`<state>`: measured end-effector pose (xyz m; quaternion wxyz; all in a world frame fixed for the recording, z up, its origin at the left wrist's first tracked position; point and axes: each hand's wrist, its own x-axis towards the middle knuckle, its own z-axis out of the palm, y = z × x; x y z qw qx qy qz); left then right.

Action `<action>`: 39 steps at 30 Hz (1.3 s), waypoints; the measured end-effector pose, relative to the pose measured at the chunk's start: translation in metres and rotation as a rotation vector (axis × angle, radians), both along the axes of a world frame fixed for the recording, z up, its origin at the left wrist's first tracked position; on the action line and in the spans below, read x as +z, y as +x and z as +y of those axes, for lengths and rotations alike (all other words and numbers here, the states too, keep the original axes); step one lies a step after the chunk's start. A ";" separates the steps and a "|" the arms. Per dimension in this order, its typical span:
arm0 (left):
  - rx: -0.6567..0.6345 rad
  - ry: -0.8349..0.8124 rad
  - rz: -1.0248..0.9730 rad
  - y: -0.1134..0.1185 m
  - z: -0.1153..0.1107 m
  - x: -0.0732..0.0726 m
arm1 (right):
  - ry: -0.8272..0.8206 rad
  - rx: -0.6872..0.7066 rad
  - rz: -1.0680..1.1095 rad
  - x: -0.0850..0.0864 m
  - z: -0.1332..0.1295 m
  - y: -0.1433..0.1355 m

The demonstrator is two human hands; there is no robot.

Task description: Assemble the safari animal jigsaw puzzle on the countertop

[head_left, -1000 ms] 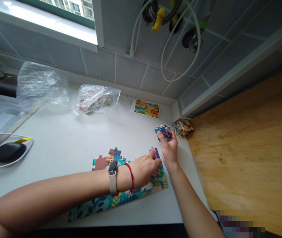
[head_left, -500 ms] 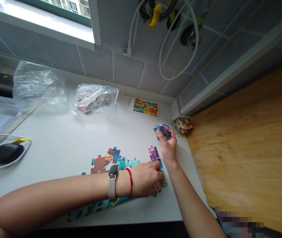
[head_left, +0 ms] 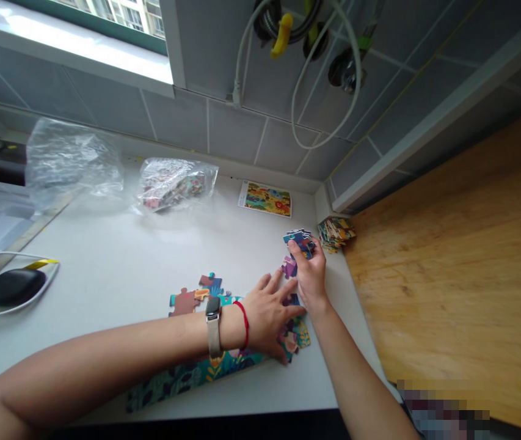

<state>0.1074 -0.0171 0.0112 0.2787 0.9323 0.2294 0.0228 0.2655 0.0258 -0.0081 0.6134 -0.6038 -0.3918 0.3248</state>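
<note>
My left hand [head_left: 269, 315], with a watch and a red string on its wrist, lies spread over the right part of a partly joined puzzle [head_left: 187, 379]. Its fingers are apart. The palm hides some of the puzzle. A purple puzzle piece [head_left: 289, 267] shows just beyond its fingertips. My right hand [head_left: 311, 272] is closed on a small stack of dark blue puzzle pieces [head_left: 298, 240], thumb on top, just right of the purple piece. Brown and teal pieces [head_left: 184, 302] show above my left forearm.
A picture card [head_left: 267, 198] lies near the wall. Another pile of pieces [head_left: 336, 233] sits at the table's right edge. Clear plastic bags [head_left: 175, 183] lie at the back. A black oval device [head_left: 11, 287] with a white cable is at the left. Wood surface [head_left: 452, 275] lies right.
My left hand has opened from a bent grip and spread flat over the puzzle. The purple piece has shifted up and right. My right hand still holds its stack.
</note>
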 end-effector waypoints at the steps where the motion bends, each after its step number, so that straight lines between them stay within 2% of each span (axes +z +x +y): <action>1: -0.010 0.006 -0.006 0.000 -0.001 0.001 | -0.007 -0.001 0.008 0.000 0.000 0.000; 7: -0.039 0.028 0.016 0.003 -0.008 0.014 | 0.007 -0.003 0.010 0.000 0.000 0.000; 11: -0.010 0.015 -0.062 0.005 -0.009 0.017 | 0.017 -0.015 0.007 0.003 0.002 0.003; 17: 0.049 -0.027 -0.087 0.005 -0.022 0.029 | 0.056 -0.060 0.004 0.012 0.002 0.007; 22: 0.087 -0.184 -0.134 0.009 -0.019 0.019 | 0.053 -0.040 -0.019 0.012 0.002 0.007; 25: 0.169 -0.307 -0.180 0.011 -0.012 0.012 | 0.058 -0.042 -0.044 0.010 0.003 0.009; 28: 0.231 -0.372 -0.181 0.012 -0.006 0.010 | 0.049 -0.046 -0.043 0.008 0.004 0.010; 35: 0.228 -0.484 -0.177 0.013 0.005 0.014 | 0.053 -0.043 0.009 0.007 0.004 0.008; 39: 0.178 -0.571 -0.153 0.005 0.012 0.029 | 0.050 -0.043 0.015 0.006 0.004 0.008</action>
